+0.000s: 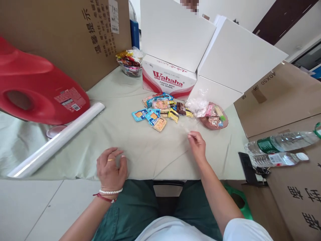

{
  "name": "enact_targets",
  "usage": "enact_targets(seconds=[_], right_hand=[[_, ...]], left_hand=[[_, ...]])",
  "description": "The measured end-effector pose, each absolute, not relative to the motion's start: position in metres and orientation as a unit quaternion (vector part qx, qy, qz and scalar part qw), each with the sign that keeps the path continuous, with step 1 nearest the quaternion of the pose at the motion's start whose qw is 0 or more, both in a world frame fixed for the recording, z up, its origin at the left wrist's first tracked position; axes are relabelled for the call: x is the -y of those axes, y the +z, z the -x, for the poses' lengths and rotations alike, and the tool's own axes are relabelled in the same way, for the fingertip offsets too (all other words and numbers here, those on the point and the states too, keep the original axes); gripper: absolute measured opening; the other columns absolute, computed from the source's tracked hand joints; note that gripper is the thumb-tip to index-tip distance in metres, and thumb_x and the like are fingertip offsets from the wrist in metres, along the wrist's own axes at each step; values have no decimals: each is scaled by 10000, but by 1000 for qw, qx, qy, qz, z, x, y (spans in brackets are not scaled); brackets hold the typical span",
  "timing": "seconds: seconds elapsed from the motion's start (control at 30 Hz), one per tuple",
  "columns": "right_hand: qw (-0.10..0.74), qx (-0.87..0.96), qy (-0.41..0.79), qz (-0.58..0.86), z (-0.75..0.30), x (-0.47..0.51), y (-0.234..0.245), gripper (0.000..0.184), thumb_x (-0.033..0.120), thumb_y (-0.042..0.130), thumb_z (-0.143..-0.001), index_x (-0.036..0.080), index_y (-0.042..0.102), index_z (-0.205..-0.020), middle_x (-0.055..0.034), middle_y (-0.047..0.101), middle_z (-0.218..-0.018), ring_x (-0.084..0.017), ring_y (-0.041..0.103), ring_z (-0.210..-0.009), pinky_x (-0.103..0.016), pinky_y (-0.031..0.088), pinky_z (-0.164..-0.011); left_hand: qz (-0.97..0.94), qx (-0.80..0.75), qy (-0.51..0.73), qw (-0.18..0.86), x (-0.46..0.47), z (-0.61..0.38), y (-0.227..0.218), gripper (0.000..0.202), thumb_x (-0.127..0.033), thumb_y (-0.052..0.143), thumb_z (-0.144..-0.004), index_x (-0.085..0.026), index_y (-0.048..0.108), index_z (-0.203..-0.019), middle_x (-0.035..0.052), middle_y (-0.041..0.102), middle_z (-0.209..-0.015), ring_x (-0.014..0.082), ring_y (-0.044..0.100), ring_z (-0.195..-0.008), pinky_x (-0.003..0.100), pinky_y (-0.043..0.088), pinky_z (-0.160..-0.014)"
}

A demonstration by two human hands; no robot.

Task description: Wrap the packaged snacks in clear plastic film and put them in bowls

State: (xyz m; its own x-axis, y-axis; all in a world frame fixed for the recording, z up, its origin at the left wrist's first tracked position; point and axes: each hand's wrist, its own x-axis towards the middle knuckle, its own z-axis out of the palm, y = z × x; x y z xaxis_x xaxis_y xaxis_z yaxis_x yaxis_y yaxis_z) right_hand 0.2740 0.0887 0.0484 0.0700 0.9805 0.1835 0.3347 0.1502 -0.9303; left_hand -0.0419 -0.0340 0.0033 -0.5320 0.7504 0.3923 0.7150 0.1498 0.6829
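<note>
My left hand (112, 169) rests on the pale green tablecloth near the front edge, fingers loosely bent and thumb apart, holding nothing. Over the cloth, my right hand (197, 144) is closed in a pinch. A faint clear film seems to lie at its fingertips, too indistinct to make out. Beyond it is a loose pile of wrapped snacks: blue packets (152, 116), a round cracker pack (159, 124), a yellow packet (173, 115) and a dark brown packet (181, 108). A crumpled clear plastic bag (198, 104) touches a pinkish bowl (224, 124) with more snacks.
Behind the pile stands a white Wahaba water carton (168, 78) with raised flaps. A clear tub of snacks (130, 68) sits back left. At left are a red jug (42, 83) and a plastic film roll (59, 139). Bottles (283, 144) and a phone stand (247, 167) are right.
</note>
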Motion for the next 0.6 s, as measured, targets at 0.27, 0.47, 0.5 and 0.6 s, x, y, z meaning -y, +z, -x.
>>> enact_targets(seconds=[0.27, 0.47, 0.5, 0.6], right_hand=[[541, 311, 668, 406, -277, -36, 81, 309, 462, 822, -804, 295, 581, -902, -19, 725, -1291, -239, 737, -1018, -541, 555, -1061], [504, 319, 703, 389, -267, -6, 61, 355, 491, 852, -805, 265, 579, -839, -47, 688, -1403, -248, 729, -1135, -520, 525, -1124], [491, 332, 702, 394, -269, -1, 57, 356, 499, 856, -805, 259, 594, -834, -54, 674, -1428, -255, 711, -1187, -516, 517, -1134], [455, 367, 674, 452, -279, 10, 50, 363, 515, 883, -776, 256, 666, -910, -80, 690, -1388, -273, 688, -1230, -505, 535, -1108]], left_hand=[[-189, -484, 504, 690, 24, -55, 61, 770, -844, 667, -769, -258, 579, -1260, 148, 644, -1316, 333, 679, -1203, 495, 634, -843], [-102, -445, 512, 728, -12, -95, 67, 656, -569, 910, -691, -244, 573, -1151, 126, 676, -1231, 299, 713, -1146, 468, 613, -897], [-103, -461, 522, 710, -17, -96, 63, 622, -463, 936, -671, -241, 566, -1119, 102, 692, -1182, 276, 726, -1103, 447, 606, -899], [-110, -507, 550, 654, -27, -94, 48, 530, -249, 915, -607, -225, 560, -1000, 45, 720, -1045, 223, 736, -1019, 373, 578, -905]])
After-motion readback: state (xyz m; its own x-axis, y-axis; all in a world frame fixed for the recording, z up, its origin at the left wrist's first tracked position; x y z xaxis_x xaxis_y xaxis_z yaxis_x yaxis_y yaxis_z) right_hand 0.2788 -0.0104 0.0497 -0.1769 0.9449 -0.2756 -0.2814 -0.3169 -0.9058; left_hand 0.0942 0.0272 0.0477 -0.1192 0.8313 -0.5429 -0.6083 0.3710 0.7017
